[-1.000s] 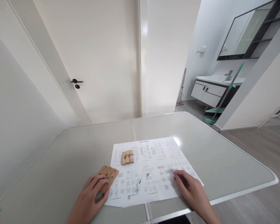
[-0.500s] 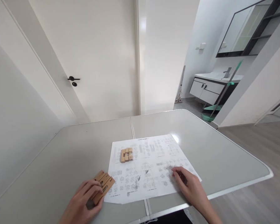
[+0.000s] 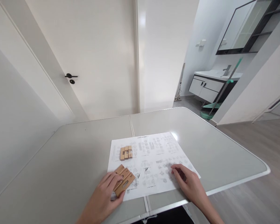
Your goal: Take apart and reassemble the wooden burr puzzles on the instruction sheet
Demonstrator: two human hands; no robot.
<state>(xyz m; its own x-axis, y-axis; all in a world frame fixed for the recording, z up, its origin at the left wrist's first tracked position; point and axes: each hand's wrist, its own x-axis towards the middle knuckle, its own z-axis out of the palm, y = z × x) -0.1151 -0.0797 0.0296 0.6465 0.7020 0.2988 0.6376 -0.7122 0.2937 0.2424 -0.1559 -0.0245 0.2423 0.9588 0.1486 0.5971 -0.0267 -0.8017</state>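
My left hand (image 3: 107, 194) grips a set of wooden puzzle bars (image 3: 124, 180) held side by side, resting on the near left corner of a printed instruction sheet (image 3: 154, 155). My right hand (image 3: 189, 185) lies on the sheet's near right part, fingers curled and pressing the paper, nothing in them that I can see. A second small cluster of wooden blocks (image 3: 126, 152) sits on the sheet's far left part, clear of both hands.
The sheet lies on a grey folding table (image 3: 72, 149) with a seam down its middle and a rounded metal edge on the right. A white door with a black handle (image 3: 70, 76) stands behind. A washbasin cabinet (image 3: 207, 88) and a green broom (image 3: 220, 96) are at the right.
My left hand has slid the wooden bars to the right, from the bare table onto the sheet's near left corner. The right hand has stayed on the paper.
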